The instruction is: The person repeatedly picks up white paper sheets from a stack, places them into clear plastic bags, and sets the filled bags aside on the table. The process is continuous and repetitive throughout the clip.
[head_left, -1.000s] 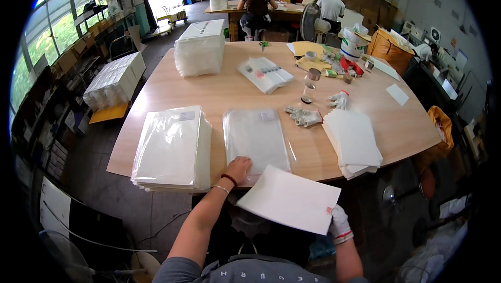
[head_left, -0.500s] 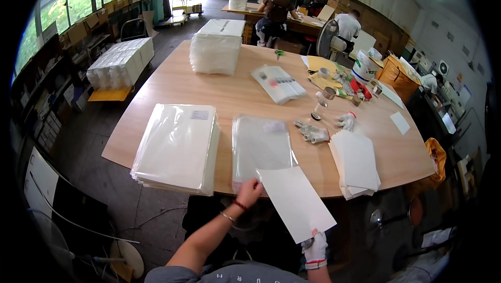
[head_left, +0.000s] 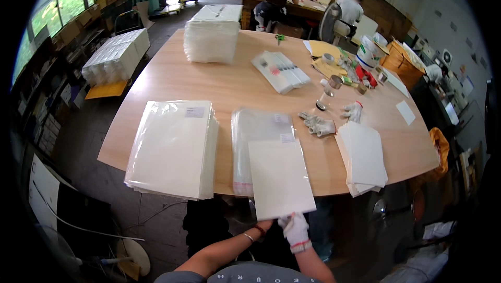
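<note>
The white sheet (head_left: 280,178) lies over the near part of the stack of clear plastic bags (head_left: 261,137) on the desk (head_left: 229,82), and its near end hangs past the desk edge. The right hand (head_left: 295,228), in a white glove, pinches this near edge of the sheet with closed fingers. The left hand (head_left: 262,225) is bare and sits under the same edge, mostly hidden, so its grip cannot be told. A thick wrapped stack of white sheets (head_left: 175,147) lies to the left.
</note>
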